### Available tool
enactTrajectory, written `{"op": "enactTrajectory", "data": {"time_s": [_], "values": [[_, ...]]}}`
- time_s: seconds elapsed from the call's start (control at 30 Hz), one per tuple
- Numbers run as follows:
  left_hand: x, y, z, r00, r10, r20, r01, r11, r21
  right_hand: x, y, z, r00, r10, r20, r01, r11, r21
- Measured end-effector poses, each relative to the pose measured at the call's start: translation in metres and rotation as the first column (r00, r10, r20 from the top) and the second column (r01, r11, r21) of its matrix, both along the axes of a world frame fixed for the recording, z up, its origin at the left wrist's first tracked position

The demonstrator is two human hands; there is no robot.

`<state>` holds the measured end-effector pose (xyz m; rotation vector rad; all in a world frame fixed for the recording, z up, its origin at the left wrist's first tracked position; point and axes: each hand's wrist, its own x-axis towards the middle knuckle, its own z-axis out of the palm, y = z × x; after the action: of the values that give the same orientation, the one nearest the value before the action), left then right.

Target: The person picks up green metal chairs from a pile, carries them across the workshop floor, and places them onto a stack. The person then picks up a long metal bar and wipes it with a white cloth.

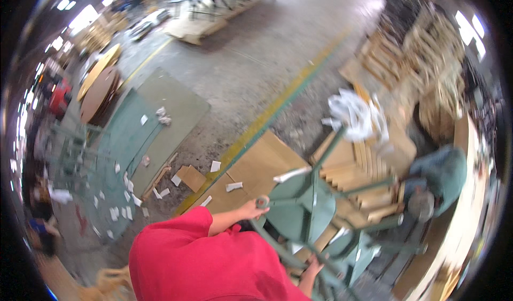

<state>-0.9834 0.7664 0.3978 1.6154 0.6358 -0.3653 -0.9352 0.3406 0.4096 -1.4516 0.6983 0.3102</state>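
Observation:
A green chair, tilted with its legs sticking out, is in front of my red-sleeved body. My left hand is closed around the end of one of its legs, to the left of the seat. Lower and to the right, my right hand is wrapped round a green bar by the chair's curved frame. Just beyond that hand lies a second green chair, partly overlapped by the first. Blur and overlap hide which bars belong to which chair near my right hand.
Flat cardboard lies ahead, beside a yellow-green floor line. Stacked cardboard and white wrapping are to the right. A person in a grey-green top bends near a pale wooden edge. Wooden frames stand far right.

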Motion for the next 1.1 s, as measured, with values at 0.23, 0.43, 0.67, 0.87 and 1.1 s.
{"op": "enactTrajectory", "data": {"time_s": [0.23, 0.43, 0.67, 0.87, 1.1], "values": [[-0.066, -0.003, 0.03, 0.992, 0.055, 0.117, -0.087, 0.952, 0.293, -0.052, -0.011, -0.063, 0.989, -0.112, 0.092, 0.114, 0.993, -0.016], [-0.244, -0.016, -0.013, 0.843, 0.526, 0.109, -0.537, 0.819, 0.202, -0.066, -0.009, -0.077, 1.0, 0.016, 0.021, -0.011, 0.982, -0.188], [-0.57, -0.084, 0.023, 0.312, 0.904, -0.291, -0.815, 0.412, 0.407, -0.04, 0.098, 0.032, 0.91, 0.413, 0.03, -0.362, 0.828, -0.428], [-0.682, -0.167, -0.04, -0.254, 0.956, -0.15, -0.877, -0.162, 0.453, -0.081, 0.257, 0.096, 0.748, 0.664, -0.002, -0.572, 0.643, -0.508], [-0.674, -0.117, -0.055, 0.051, 0.895, -0.443, -0.998, 0.037, -0.041, -0.227, 0.388, 0.049, 0.667, 0.715, -0.212, -0.704, 0.511, -0.493]]}}
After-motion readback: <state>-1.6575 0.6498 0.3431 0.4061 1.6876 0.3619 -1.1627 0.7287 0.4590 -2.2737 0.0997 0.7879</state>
